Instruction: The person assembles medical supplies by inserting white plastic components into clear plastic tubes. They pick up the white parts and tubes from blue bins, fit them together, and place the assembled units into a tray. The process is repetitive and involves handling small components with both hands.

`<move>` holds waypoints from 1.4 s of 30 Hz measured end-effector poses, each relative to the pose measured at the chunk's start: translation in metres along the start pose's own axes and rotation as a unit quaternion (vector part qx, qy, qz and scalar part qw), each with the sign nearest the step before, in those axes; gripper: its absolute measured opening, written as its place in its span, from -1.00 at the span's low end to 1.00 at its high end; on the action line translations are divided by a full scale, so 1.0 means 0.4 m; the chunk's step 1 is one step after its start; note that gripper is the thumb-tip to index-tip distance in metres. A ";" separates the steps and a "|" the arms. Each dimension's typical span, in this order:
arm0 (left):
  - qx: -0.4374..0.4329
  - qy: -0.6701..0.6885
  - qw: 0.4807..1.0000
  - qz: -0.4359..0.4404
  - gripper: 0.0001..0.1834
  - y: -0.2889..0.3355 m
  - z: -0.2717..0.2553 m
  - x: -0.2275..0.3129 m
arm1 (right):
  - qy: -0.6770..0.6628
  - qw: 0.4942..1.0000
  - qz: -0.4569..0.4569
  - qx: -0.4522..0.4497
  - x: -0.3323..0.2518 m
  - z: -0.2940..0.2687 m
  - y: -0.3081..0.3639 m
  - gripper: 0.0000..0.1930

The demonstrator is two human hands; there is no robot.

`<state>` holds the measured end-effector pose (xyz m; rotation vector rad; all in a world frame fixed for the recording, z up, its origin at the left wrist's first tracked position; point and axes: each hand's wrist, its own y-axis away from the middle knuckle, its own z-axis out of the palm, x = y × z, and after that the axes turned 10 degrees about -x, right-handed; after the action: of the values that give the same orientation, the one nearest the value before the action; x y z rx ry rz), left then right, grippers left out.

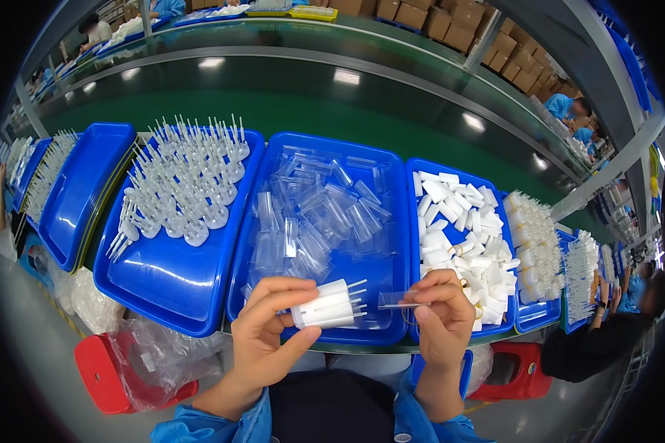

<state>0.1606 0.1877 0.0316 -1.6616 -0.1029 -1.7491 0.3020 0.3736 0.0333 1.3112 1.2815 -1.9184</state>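
White tubes are bunched in the left hand, fingers curled around them, over the blue tray's near side. Right hand pinches one clear sleeve. Sleeving appears in hand; the next move likely calls for aligning sleeve with tube.

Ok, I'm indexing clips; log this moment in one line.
left hand: holding white stemmed cylinders; right hand: holding clear plastic sleeve; nearby: blue tray, clear sleeves inside

And out it stretched, the long green bench, well beyond the left fingers! Right beneath them lay a middle blue tray; off to their left, a second blue tray; beyond the right fingers, a third blue tray!
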 end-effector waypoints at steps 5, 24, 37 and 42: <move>-0.010 0.005 1.000 -0.010 -0.60 0.004 0.005 -0.003 | 0.005 0.999 -0.019 0.028 -0.010 0.023 -0.011 -0.75; -0.019 0.005 0.999 -0.032 -0.59 0.005 0.003 -0.008 | 0.020 0.999 0.043 0.001 -0.048 0.048 -0.011 -0.71; -0.071 -0.104 0.991 -0.053 -0.65 0.001 -0.001 0.009 | 0.029 0.999 0.022 0.005 -0.030 0.055 0.003 -0.74; -0.090 -0.095 0.991 -0.002 -0.65 -0.006 -0.008 -0.012 | 0.000 0.998 0.052 -0.035 -0.032 0.037 -0.011 -0.74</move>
<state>0.1561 0.1897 0.0278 -1.9598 -0.0366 -1.6398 0.2975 0.3610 0.0482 1.3156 1.2443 -1.7861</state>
